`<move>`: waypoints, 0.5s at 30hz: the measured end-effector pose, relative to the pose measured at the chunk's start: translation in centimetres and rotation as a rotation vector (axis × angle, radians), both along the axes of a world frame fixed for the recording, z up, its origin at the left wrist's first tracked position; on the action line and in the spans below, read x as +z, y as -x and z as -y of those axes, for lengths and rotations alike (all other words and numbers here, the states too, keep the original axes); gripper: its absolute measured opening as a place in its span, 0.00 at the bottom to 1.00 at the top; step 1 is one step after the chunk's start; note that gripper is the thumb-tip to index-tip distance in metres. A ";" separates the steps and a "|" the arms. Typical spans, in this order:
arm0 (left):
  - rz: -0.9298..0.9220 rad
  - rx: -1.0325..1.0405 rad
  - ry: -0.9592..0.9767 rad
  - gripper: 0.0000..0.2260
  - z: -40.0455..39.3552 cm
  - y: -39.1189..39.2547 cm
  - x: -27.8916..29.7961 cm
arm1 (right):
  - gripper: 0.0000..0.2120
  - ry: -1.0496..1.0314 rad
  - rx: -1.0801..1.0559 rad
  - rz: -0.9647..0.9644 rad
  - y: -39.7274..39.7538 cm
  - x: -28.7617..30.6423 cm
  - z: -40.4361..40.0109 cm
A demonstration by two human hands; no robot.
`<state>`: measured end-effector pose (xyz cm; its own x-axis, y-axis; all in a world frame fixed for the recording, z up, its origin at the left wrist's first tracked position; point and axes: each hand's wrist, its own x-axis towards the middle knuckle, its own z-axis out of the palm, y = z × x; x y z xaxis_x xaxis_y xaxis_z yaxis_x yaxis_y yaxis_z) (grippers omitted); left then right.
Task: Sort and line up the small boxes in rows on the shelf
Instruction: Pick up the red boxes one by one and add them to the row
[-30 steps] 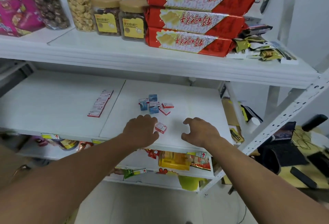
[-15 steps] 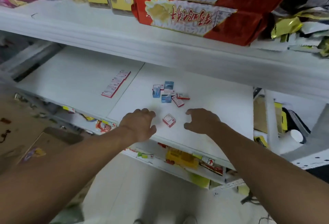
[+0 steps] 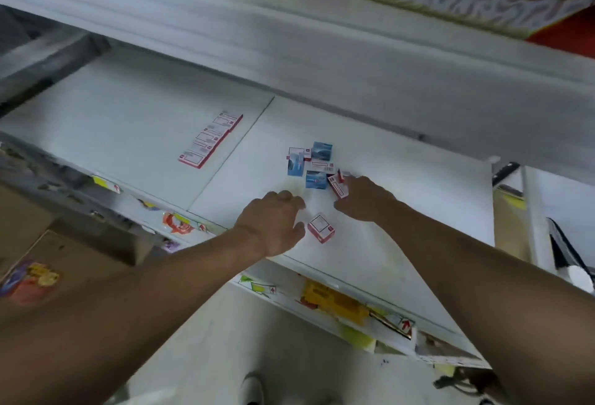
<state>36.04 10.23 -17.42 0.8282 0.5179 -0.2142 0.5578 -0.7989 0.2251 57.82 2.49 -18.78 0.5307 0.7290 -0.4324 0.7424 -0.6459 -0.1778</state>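
Your right hand has reached forward since a moment ago and now pinches a red box at the jumbled pile's 4 o'clock edge; your left hand hovers, fingers loosely curled, empty. One stray red box lies between them. Pile: three blue, roughly four red. At 10 o'clock, one finished row on the shelf.

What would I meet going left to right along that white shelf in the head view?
Row of red and white boxes → left hand → lone red and white box → right hand, touching a red and white box at the edge of the jumbled pile.
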 end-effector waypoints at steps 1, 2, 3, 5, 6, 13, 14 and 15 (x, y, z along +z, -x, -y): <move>0.021 0.010 0.009 0.23 -0.1 0.1 -0.7 | 0.39 0.006 -0.008 0.012 0.0 -0.8 -0.7; 0.033 0.016 0.024 0.23 -0.2 0.3 -1.3 | 0.38 -0.003 -0.018 0.026 -0.2 -1.6 -1.3; 0.037 0.022 0.038 0.22 -0.4 0.5 -1.9 | 0.37 -0.030 -0.027 0.037 -0.3 -2.2 -1.7; 0.043 0.026 0.038 0.22 -0.7 1.0 -3.1 | 0.33 -0.106 -0.056 0.060 -0.3 -3.2 -2.4; 0.046 0.029 0.036 0.22 -0.9 1.3 -3.4 | 0.31 -0.136 -0.074 0.078 -0.2 -3.5 -2.6; 0.097 0.057 0.025 0.21 -2.3 2.2 -4.5 | 0.26 -0.274 -0.100 0.134 -0.3 -5.5 -3.1; 0.103 0.057 0.026 0.20 -2.4 2.1 -4.4 | 0.26 -0.276 -0.108 0.135 -0.2 -5.5 -2.9; 0.108 0.052 0.026 0.20 -2.4 1.9 -4.4 | 0.26 -0.269 -0.114 0.131 -0.2 -5.5 -2.5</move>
<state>34.10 12.65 -21.78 0.8193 0.5562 -0.1391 0.5697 -0.7628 0.3058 58.05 5.03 -24.27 0.6538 0.7406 -0.1548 0.6959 -0.6689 -0.2613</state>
